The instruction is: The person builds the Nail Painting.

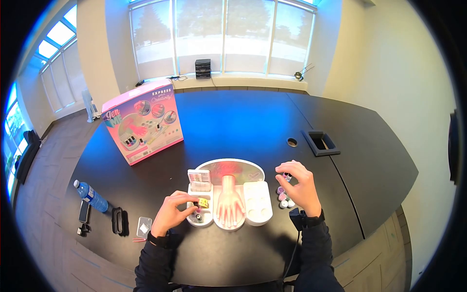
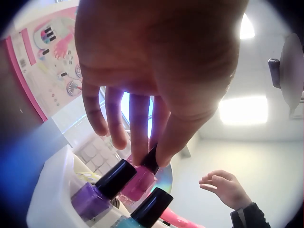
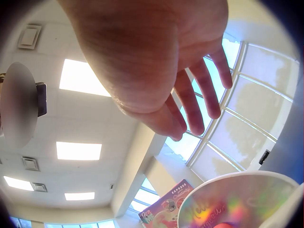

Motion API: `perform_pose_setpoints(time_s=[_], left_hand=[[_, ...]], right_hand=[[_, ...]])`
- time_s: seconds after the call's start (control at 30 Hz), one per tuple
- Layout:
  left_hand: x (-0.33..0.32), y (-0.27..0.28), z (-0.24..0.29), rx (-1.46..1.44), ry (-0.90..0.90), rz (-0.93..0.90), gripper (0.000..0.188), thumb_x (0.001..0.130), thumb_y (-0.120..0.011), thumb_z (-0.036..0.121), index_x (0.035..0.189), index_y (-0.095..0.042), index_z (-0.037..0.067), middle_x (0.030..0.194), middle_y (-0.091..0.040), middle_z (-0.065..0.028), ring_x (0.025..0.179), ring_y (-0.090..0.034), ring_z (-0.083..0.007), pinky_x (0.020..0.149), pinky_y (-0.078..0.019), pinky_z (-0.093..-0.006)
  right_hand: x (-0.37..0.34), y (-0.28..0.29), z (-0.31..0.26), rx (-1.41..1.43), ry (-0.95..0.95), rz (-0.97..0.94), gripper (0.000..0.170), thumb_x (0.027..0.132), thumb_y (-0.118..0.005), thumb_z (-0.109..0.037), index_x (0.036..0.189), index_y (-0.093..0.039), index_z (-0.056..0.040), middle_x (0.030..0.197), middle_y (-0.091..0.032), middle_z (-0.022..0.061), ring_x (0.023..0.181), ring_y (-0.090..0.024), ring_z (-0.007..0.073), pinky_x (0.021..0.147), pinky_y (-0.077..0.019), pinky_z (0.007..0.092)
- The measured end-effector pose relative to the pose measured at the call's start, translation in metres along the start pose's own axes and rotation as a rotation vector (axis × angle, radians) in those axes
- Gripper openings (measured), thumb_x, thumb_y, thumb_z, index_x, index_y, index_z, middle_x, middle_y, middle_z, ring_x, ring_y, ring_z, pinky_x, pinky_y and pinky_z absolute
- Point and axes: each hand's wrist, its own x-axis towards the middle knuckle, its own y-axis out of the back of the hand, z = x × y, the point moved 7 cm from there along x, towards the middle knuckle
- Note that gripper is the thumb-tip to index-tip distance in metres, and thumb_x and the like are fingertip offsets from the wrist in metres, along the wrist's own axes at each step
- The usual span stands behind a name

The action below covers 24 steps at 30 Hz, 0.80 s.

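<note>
My left hand (image 1: 169, 212) reaches into the left compartment of the white tray (image 1: 259, 220). In the left wrist view, its thumb and a finger pinch the black cap of a pink polish bottle (image 2: 138, 185). A purple bottle (image 2: 89, 201) and a teal bottle (image 2: 124, 223) stand beside it, both black-capped. A pink model hand (image 1: 229, 205) lies palm down in the tray's middle. My right hand (image 1: 302, 189) hovers by small jars (image 1: 282, 197) right of the tray, fingers loosely bent, thumb apart, holding nothing. The right wrist view shows that empty hand (image 3: 156, 61) too.
A pink box (image 1: 146, 124) stands at the back left. On the left are a water bottle (image 1: 91, 196), a black holder (image 1: 117, 220), a small clear case (image 1: 144, 227) and pink tweezers (image 1: 139, 239). A square table opening (image 1: 321, 143) lies at the back right.
</note>
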Motion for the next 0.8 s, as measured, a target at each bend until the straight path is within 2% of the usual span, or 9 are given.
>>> perform_pose_setpoints(time_s=[0.17,0.33,0.43,0.8], left_hand=[[-0.003,-0.001,-0.004,-0.010,0.018,-0.029,0.029,0.083,-0.093,0.010,0.112,-0.087,0.007,0.106,-0.085,-0.0100,0.109,-0.075,-0.0280,0.099,-0.0590,-0.0404],[-0.004,-0.003,-0.007,0.014,0.019,-0.051,0.029,0.083,-0.095,0.014,0.110,-0.087,0.007,0.105,-0.085,-0.0088,0.109,-0.075,-0.0283,0.099,-0.0591,-0.0406],[-0.004,-0.004,-0.008,0.028,0.007,-0.063,0.029,0.083,-0.094,0.014,0.110,-0.087,0.007,0.105,-0.085,-0.0087,0.108,-0.075,-0.0284,0.099,-0.0590,-0.0407],[-0.005,-0.009,-0.005,0.104,-0.047,-0.103,0.026,0.083,-0.091,0.011,0.108,-0.086,0.007,0.104,-0.083,-0.0084,0.109,-0.073,-0.0300,0.099,-0.0584,-0.0418]], right_hand=[[-0.001,-0.004,0.022,-0.016,-0.023,-0.016,0.016,0.092,-0.083,-0.010,0.105,-0.079,-0.0036,0.107,-0.081,0.0104,0.105,-0.076,0.0334,0.109,-0.0551,0.0480],[-0.002,0.000,0.039,-0.039,-0.102,-0.003,0.017,0.091,-0.084,-0.010,0.106,-0.080,-0.0038,0.107,-0.082,0.0103,0.105,-0.075,0.0321,0.097,-0.0582,0.0439],[-0.004,0.002,0.052,-0.087,-0.098,0.004,0.017,0.091,-0.084,-0.011,0.107,-0.081,-0.0041,0.108,-0.082,0.0104,0.106,-0.075,0.0314,0.095,-0.0588,0.0426],[-0.022,-0.003,0.112,-0.239,-0.219,-0.016,0.016,0.092,-0.081,-0.013,0.107,-0.081,-0.0061,0.110,-0.081,0.0107,0.111,-0.073,0.0340,0.098,-0.0576,0.0448]])
